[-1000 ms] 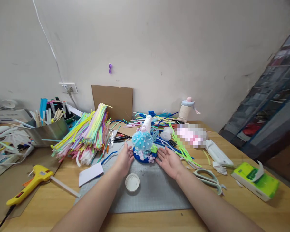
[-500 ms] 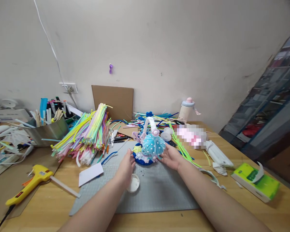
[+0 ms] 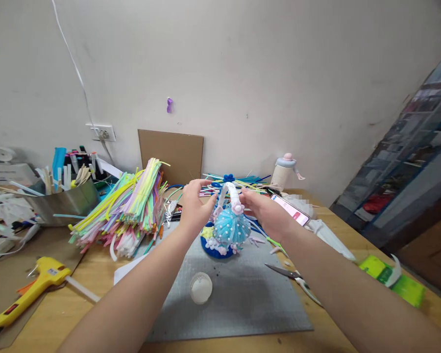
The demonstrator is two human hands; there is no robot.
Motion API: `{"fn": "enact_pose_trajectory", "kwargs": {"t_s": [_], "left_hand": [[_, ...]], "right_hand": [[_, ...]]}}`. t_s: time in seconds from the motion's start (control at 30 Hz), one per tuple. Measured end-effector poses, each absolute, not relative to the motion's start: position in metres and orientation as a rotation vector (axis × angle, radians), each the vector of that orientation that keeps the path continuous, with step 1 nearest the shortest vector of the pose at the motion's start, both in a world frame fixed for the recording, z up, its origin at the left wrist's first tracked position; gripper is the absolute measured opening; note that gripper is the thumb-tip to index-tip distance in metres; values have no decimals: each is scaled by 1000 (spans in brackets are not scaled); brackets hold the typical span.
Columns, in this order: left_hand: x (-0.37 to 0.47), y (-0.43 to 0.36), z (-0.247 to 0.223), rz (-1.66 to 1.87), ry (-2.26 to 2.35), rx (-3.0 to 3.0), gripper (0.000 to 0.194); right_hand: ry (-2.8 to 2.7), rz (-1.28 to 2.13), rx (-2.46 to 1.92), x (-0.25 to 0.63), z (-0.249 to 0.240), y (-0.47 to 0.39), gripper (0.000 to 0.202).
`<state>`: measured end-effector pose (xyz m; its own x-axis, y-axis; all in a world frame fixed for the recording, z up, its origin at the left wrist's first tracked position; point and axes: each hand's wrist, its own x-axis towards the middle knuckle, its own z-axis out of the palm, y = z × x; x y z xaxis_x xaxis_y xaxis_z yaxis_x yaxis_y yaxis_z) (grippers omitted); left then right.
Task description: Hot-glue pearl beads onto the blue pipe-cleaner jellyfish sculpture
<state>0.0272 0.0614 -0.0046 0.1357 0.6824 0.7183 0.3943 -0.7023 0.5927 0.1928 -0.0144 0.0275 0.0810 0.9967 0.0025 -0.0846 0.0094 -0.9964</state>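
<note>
A fuzzy-stem craft ornament (image 3: 232, 228) stands upright on the grey cutting mat (image 3: 242, 299). A pearl-dotted light blue dome hangs from its white arch, above a dark blue base with a yellow star and small pale flowers. My left hand (image 3: 197, 208) is raised on the ornament's left, thumb and fingers apart in a curve, holding nothing. On the other side my right hand (image 3: 268, 212) has its fingers stretched towards the arch's top; whether the fingertips touch it I cannot tell. A small round white dish (image 3: 201, 288) lies in front of the ornament.
A heap of pastel fuzzy stems (image 3: 132, 211) and a yellow glue gun (image 3: 29, 294) lie to the left. Scissors (image 3: 294, 277), a phone (image 3: 290, 208) and a green tissue pack (image 3: 393, 279) lie to the right. Behind are a cardboard sheet (image 3: 171, 152) and a bottle (image 3: 283, 171).
Both hands have moved up from beside the ornament's base to the height of its arch. The ornament is turned slightly. The scissors and phone now show more fully.
</note>
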Motion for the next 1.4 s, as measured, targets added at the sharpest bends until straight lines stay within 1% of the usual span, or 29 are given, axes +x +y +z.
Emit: {"fn": "enact_pose_trajectory", "kwargs": {"t_s": [0.07,0.17,0.3,0.53,0.8,1.0,1.23,1.4], "left_hand": [[33,64,3,1614,1002,2298,28],[41,66,7,1647,998,2361,30],[48,72,8,1630,1005,2433,20],[54,82,16,1598,955,2585,8],[57,87,16,1519,925,2600,8],[58,90,16,1534,956,2592,5],[60,94,15,1583,911,2607,9],[60,97,16,1554,902,2637,8]], "right_hand": [[-1113,1290,-1158,189,34,-12,33],[-1078,1391,-1117,186,40,-10,25],[-1043,1448,-1103,183,44,-8,15],[-1090,1433,-1145,186,50,-5,17],[-1162,1376,-1148,187,48,-2,15],[-1180,1347,-1131,186,47,-1,15],[-1170,1305,-1107,185,51,-1,19],[-1181,1264,-1093,185,56,0,18]]}}
